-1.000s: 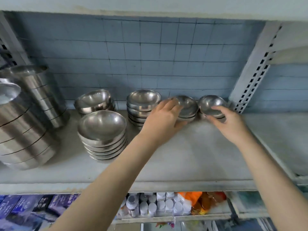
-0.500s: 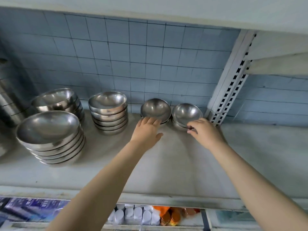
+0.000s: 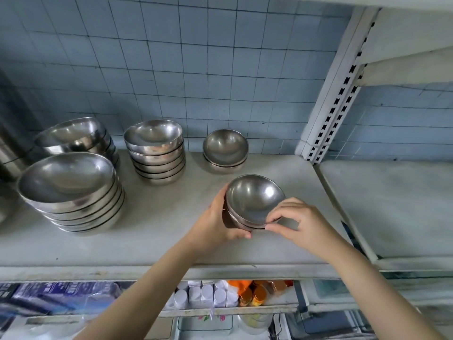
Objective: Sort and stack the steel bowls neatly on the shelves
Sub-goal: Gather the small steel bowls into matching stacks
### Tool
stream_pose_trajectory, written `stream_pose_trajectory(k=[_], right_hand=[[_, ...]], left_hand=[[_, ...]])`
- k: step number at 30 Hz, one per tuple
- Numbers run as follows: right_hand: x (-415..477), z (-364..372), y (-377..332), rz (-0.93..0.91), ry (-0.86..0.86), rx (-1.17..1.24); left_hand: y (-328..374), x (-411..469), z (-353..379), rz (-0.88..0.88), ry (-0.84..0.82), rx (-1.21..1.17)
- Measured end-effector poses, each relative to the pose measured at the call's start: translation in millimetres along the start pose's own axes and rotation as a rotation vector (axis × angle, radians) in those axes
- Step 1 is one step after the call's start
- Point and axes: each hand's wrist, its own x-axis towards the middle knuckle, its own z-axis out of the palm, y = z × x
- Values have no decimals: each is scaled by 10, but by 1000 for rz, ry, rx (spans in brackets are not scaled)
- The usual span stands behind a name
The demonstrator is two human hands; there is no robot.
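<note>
A small stack of steel bowls (image 3: pixel 255 202) is held over the front of the shelf (image 3: pixel 159 236), right of centre. It is cupped from the left by the left grip (image 3: pixel 215 224), and its near rim is pinched by the right grip (image 3: pixel 296 222). Behind it, another small stack (image 3: pixel 225 147) is seen against the wall, with taller stacks (image 3: pixel 157 150) to the left.
</note>
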Motion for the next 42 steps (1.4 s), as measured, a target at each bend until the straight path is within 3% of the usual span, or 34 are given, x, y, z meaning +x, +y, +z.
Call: stream_pose_trajectory(k=[8, 12, 17, 20, 24, 31, 38, 42], right_hand=[[189, 239, -156, -61, -34, 49], [342, 306, -264, -6, -51, 166], [1019, 113, -196, 199, 171, 164], [1504, 82, -88, 355, 32, 44], [1864, 213, 113, 422, -124, -66], [1911, 315, 259, 398, -101, -92], [1665, 52, -73, 383, 80, 127], [1295, 144, -498, 292, -101, 238]], left_hand=[[-145, -197, -289, 74, 63, 35], [-186, -331, -486, 0, 118, 9], [-341, -471, -661, -115, 241, -53], [-372, -481, -681, -143, 274, -89], [-349, -474, -680, -175, 263, -98], [-261, -486, -694, -168, 260, -46], [-287, -479, -707, -180, 247, -75], [-293, -474, -702, -139, 256, -84]])
